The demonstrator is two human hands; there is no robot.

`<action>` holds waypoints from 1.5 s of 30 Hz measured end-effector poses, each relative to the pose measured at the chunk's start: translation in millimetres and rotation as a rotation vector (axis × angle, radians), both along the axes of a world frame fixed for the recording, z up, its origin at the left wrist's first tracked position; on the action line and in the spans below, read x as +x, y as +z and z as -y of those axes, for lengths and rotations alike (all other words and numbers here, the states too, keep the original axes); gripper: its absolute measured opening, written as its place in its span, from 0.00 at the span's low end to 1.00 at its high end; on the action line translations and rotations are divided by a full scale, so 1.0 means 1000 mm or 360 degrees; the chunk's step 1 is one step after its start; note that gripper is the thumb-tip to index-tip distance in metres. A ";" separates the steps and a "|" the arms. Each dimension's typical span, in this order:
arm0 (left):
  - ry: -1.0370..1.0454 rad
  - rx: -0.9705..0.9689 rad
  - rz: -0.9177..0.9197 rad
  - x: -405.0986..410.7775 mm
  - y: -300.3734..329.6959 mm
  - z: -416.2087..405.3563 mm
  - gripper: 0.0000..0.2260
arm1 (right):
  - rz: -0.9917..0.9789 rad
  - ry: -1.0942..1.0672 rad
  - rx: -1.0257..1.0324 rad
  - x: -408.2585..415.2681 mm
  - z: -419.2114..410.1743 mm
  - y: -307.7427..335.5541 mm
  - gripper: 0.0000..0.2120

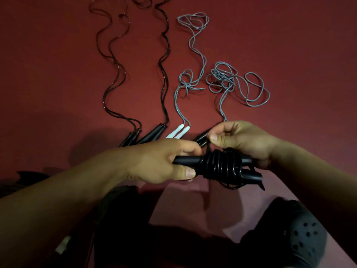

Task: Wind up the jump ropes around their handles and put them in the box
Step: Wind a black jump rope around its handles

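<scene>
We hold the black jump rope [220,167] near us, above the red floor [58,74]. Our left hand [162,161] grips the paired handles; our right hand [243,140] pinches the cord's tail. We should keep it taut, tucking it under a coil.

Both bare forearms reach in from the near edge and meet mid-scene. The left hand [164,161] curls its fingers and thumb round one end of the glossy black wound rope bundle [220,165]. The right hand [243,140] (knuckles up) pinches at its far-right side.
</scene>
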State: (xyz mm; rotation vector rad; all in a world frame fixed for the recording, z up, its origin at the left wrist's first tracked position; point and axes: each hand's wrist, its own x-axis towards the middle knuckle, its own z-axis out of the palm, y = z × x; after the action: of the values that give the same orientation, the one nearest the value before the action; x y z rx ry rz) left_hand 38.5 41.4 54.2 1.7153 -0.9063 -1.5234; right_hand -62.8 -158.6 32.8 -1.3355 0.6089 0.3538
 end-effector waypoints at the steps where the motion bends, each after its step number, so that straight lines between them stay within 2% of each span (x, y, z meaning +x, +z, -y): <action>1: 0.0011 -0.0015 -0.0063 -0.001 0.002 0.000 0.12 | -0.0009 0.0019 0.0056 -0.002 0.000 -0.002 0.10; 5: 0.0067 -0.0104 -0.0132 -0.003 0.008 0.001 0.12 | -0.0017 -0.0057 0.0123 -0.001 -0.004 -0.010 0.09; 10: 0.0224 -0.0190 -0.0125 -0.005 0.006 0.002 0.08 | -0.0129 -0.0152 -0.0073 -0.009 -0.019 -0.029 0.03; 14: 0.0358 -0.0199 -0.0082 -0.008 0.003 0.002 0.09 | -0.0059 -0.0214 -0.0187 -0.015 -0.039 -0.024 0.11; 19: 0.0552 -0.0094 0.0096 -0.010 -0.007 0.006 0.02 | 0.0019 -0.0082 -0.0423 -0.013 -0.051 -0.020 0.19; 28: 0.0963 0.0115 0.0287 -0.011 -0.026 0.009 0.02 | -0.0015 0.0107 -0.0572 -0.010 -0.055 -0.009 0.18; 31: 0.0997 0.0142 0.0304 -0.010 -0.029 0.009 0.02 | -0.0017 0.0154 -0.0621 -0.010 -0.057 -0.008 0.17; 35: 0.1012 0.0189 0.0309 -0.008 -0.033 0.009 0.01 | -0.0033 0.0137 -0.0522 -0.010 -0.059 -0.009 0.13; 41: 0.1215 0.0299 0.0423 0.004 -0.043 -0.001 0.02 | -0.0055 0.0177 -0.0606 -0.013 -0.058 -0.002 0.13; 45: 0.1029 0.0350 0.0585 0.004 -0.048 -0.010 0.03 | -0.0033 0.0273 -0.0710 -0.010 -0.057 0.005 0.13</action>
State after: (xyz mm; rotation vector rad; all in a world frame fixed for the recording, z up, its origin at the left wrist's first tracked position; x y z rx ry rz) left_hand 42.8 51.3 6.4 2.2106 -0.2862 -0.9151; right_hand -72.7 -101.6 37.6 -1.8210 0.6133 0.3847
